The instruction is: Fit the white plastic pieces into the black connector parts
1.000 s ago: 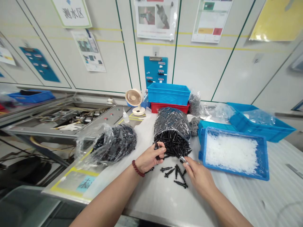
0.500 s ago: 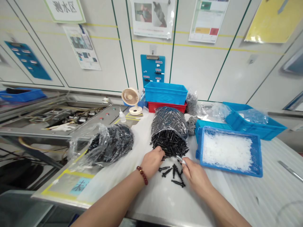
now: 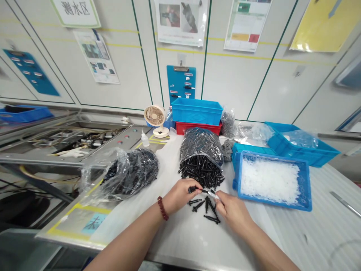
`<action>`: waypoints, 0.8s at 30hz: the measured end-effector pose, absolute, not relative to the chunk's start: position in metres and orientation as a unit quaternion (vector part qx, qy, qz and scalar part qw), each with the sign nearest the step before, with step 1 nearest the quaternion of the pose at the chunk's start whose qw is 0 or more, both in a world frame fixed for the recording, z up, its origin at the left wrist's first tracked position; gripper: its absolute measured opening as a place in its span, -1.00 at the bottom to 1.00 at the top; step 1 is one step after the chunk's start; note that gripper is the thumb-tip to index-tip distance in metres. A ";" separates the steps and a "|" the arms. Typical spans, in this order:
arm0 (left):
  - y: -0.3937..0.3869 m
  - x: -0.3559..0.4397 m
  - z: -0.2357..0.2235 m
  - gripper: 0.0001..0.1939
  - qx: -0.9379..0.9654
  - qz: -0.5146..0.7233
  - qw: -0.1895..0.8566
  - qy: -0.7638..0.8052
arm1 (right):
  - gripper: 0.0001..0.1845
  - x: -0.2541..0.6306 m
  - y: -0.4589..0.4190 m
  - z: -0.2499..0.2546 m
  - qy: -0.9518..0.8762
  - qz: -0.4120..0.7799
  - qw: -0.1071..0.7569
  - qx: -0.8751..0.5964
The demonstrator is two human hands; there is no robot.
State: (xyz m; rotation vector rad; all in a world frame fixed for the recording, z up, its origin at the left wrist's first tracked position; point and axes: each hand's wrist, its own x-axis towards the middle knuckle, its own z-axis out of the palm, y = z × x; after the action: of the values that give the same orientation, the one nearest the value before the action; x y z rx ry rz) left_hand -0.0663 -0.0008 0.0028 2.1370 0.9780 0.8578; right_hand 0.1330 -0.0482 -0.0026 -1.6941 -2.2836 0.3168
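The left hand [image 3: 180,195] pinches a thin black plastic peg [image 3: 196,190], the right hand [image 3: 232,213] a small clear tube [image 3: 213,194]; either could slip.

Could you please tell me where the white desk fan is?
In the head view, the round white desk fan stands at the back, left of the blue-on-red plastic crates.

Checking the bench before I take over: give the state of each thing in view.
left hand, pinching a black plastic part
right hand, pinching a clear piece
nearer bag, open, black parts spilling out
left bag, bulging with black parts
blue tray, full of white pieces
fan, upright
red crate, under a blue crate
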 end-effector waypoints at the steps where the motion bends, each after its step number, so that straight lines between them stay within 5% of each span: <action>1: -0.001 -0.066 0.002 -0.88 0.817 0.316 0.312 0.367 | -0.80 0.132 -0.048 -0.003 -0.793 0.111 0.133 -0.584; 18: -0.012 -0.058 0.007 -0.92 0.822 0.277 0.312 0.388 | -0.81 0.127 -0.053 -0.004 -0.804 0.104 0.101 -0.577; 24: -0.015 -0.055 0.001 -0.90 0.840 0.286 0.293 0.357 | -0.62 0.126 -0.054 -0.005 -0.776 0.067 0.081 -0.623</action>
State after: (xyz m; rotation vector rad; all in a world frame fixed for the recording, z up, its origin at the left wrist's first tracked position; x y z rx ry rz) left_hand -0.0545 -0.0147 0.0009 2.2371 0.9507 0.7610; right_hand 0.1260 -0.0545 -0.0053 -1.8614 -2.3186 0.1995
